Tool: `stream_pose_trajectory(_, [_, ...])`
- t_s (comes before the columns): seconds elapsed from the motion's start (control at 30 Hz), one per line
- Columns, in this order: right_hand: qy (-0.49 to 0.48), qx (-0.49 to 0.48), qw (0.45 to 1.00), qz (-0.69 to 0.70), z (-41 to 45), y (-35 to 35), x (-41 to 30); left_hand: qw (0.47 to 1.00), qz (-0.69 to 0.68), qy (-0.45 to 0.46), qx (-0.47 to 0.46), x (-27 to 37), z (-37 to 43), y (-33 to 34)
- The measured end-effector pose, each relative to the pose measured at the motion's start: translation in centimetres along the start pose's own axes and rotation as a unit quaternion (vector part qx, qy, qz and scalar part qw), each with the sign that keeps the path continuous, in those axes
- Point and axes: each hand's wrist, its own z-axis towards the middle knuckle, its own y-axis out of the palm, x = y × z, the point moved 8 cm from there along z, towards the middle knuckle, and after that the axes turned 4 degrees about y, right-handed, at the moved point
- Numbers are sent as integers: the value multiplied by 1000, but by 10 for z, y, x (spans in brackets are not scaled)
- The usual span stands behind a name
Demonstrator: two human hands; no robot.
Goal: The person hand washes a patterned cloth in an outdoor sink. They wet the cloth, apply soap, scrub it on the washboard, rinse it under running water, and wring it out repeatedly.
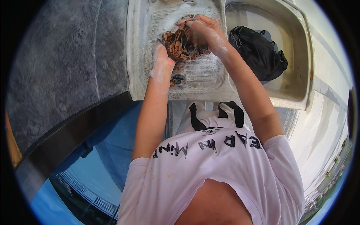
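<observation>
A wet, bunched-up brown patterned cloth (pixel 177 46) with dark green and black markings lies between my two hands, over a ribbed washboard surface (pixel 202 70). My left hand (pixel 163 56) grips its left side; most of those fingers are hidden by the fabric. From the upper right, my right hand (pixel 206 29) pinches the cloth with bent fingers. Soap suds coat both wrists. A loose end of the cloth trails down beside my left wrist.
White foam (pixel 180 14) spreads over the upper washboard. To the right, a basin (pixel 301 67) of water holds a black wet garment (pixel 256 53). A grey stone-like counter (pixel 64 56) adjoins the sink on the left. The sink's front rim (pixel 197 96) runs close before my body.
</observation>
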Motion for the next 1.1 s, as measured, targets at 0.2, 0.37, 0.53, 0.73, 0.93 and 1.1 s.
stream_pose_trajectory(0.2, [-207, -16, 868, -451, -43, 100, -7, 975, -185, -116, -49, -30, -13, 9])
stream_pose_trajectory(0.37, [-115, 167, 865, -459, 26, 35, 15, 991, -65, -114, -20, -37, -30, 23])
stream_pose_trajectory(0.53, [-288, 30, 871, -398, -52, 125, -28, 992, -122, -3, -13, 17, -31, -4])
stream_pose_trajectory(0.73, [-157, 137, 847, -489, 12, 60, 13, 992, -98, -73, 10, -14, -38, -10])
stream_pose_trajectory(0.93, [48, -72, 919, -384, 41, 24, 37, 841, 464, 253, -115, 24, -26, 9])
stream_pose_trajectory(1.1, [9, -137, 969, -206, 33, 49, 4, 950, 223, 160, -146, 61, -40, 22])
